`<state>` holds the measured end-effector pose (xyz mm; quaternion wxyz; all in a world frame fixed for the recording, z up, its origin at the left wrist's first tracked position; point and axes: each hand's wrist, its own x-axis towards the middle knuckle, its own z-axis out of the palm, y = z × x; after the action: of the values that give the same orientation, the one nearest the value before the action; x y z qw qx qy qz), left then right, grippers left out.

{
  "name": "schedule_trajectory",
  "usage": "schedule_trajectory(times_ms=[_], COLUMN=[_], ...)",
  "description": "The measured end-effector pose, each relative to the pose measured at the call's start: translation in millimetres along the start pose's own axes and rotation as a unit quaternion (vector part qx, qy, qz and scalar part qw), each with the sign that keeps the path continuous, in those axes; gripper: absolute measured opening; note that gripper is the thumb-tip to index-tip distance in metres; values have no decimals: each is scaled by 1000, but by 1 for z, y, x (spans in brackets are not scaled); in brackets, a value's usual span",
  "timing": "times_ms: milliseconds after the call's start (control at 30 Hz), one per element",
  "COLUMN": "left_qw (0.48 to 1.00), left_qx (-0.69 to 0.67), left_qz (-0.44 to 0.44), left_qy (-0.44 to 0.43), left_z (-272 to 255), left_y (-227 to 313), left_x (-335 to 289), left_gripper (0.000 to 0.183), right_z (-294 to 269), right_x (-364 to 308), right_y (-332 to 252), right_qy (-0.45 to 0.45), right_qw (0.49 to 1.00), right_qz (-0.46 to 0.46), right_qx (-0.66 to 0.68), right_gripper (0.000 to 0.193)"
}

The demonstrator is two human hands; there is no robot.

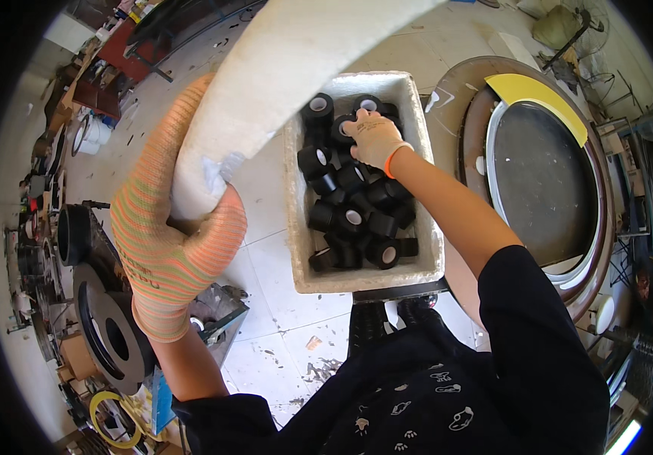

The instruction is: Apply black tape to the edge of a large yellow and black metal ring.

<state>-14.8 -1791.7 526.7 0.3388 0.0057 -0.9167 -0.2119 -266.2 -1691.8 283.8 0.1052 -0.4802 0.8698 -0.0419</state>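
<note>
Rough white foam box (426, 189) and lid (281, 68), matt black tape rolls (353, 216), knitted cloth gloves on each hand.
</note>
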Motion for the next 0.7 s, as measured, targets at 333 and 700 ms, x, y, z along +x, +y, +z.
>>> schedule_trajectory(times_ms=[333,700], left_qw=[993,896], left_qx=[-56,221], left_qz=[-93,67], left_qy=[-36,-379], left_z=[1,174], left_y=[16,17], left_x=[-2,-173], left_gripper=[63,66], right_z=[-1,-49], right_x=[-70,-426], right_y=[10,65], right_qy=[73,246], right_qw=[789,546], right_qz=[30,179], right_qx=[609,781], right_gripper=[41,89])
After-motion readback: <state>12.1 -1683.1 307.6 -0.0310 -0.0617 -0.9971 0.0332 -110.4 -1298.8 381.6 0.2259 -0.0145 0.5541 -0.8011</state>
